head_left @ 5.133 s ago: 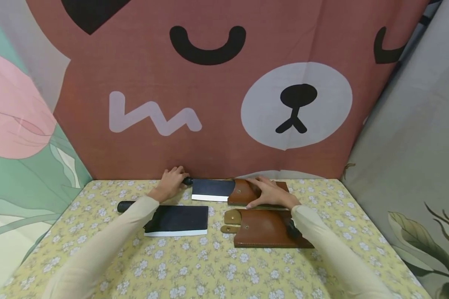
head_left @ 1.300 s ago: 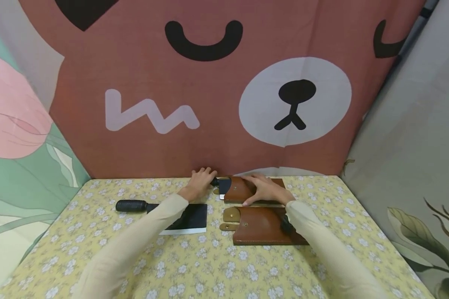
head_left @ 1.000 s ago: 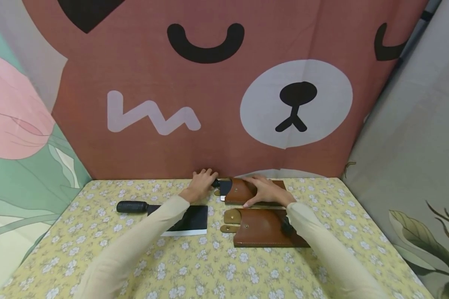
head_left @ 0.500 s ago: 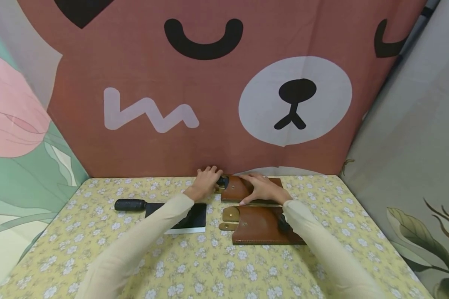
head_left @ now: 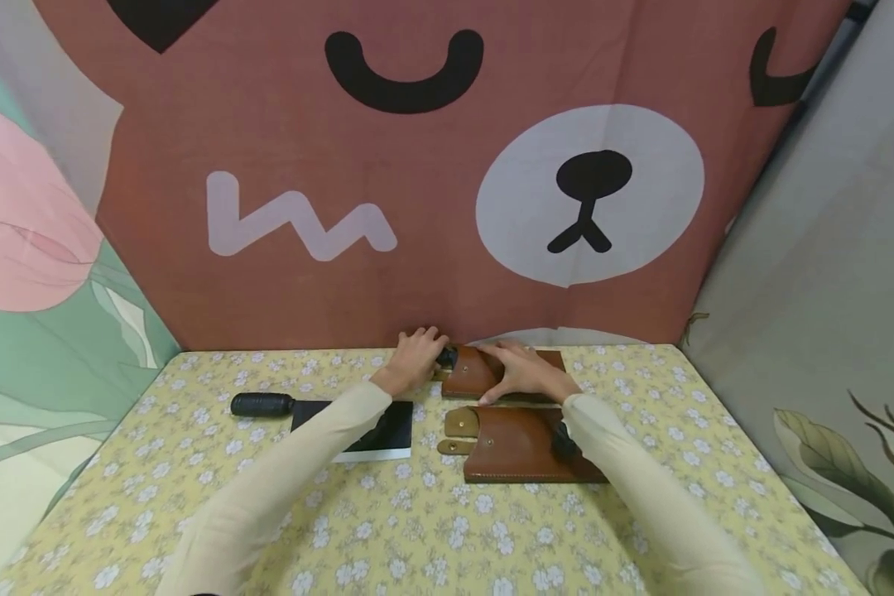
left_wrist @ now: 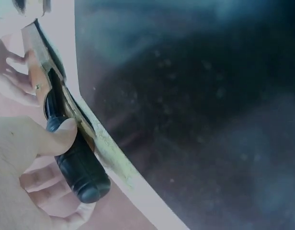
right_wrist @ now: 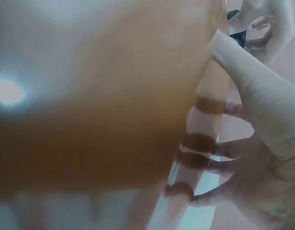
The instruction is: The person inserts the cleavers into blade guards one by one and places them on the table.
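My left hand [head_left: 413, 361] grips the black handle [left_wrist: 83, 167] of a cleaver. The blade lies inside a brown leather sheath [head_left: 468, 377] along the table's back edge, with only a small dark part showing at the sheath's mouth. My right hand [head_left: 527, 372] holds that sheath across its width, thumb on the near edge and fingers toward the far edge. In the right wrist view several fingertips [right_wrist: 202, 197] touch leather. Nearer to me lies a second cleaver [head_left: 262, 405], its black blade partly hidden under my left forearm.
A second brown sheath [head_left: 517, 451] with tan snap straps lies under my right forearm, its right end covered by the sleeve. Floral yellow cloth [head_left: 417, 530] covers the table. A printed fabric backdrop [head_left: 417, 290] rises at the back edge; more hangings stand on both sides.
My left hand has moved right, sliding the cleaver into the sheath; much of the blade showed at first. My right hand has stayed on the sheath. The near cleaver and sheath have not moved.
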A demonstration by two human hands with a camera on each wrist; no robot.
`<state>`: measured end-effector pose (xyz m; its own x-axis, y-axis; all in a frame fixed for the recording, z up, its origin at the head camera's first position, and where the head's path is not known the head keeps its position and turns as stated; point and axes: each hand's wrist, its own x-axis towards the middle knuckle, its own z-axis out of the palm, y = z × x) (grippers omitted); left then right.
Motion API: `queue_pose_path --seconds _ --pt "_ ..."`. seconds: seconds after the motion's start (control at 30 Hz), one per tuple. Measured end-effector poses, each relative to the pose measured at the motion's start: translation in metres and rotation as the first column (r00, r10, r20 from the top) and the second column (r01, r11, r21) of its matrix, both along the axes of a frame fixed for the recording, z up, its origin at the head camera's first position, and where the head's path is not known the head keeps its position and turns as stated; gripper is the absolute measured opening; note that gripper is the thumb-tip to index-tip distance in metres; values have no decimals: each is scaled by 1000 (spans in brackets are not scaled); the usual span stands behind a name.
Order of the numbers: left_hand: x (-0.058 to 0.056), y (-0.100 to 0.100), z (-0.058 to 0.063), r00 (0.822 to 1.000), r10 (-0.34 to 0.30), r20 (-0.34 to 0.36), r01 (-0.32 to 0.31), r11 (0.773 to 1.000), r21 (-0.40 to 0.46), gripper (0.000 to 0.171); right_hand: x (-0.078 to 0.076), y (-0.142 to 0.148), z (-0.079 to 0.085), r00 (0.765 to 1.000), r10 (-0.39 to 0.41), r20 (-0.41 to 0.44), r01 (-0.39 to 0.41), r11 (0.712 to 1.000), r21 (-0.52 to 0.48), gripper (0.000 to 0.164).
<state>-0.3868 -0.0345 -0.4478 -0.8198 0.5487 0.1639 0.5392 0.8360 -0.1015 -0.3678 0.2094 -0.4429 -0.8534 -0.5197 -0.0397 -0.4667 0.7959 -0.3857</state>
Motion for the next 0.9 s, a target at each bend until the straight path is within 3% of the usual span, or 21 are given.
queue_pose_path --seconds 0.2,0.5,0.7,0.9 --pt "4 4 -2 1000 -3 19 4 999 -49 42 2 -1 -2 1000 3 28 -3 1000 20 112" --pt "7 6 -6 995 6 -103 -19 992 -123 41 1 1 -2 997 -44 66 42 998 36 113" --pt "10 3 -10 996 19 -91 -29 994 -106 39 4 1 -7 995 -39 90 36 999 32 112" --pt "7 1 -5 995 5 -99 -12 998 -68 37 2 2 -2 996 -36 79 34 999 29 112"
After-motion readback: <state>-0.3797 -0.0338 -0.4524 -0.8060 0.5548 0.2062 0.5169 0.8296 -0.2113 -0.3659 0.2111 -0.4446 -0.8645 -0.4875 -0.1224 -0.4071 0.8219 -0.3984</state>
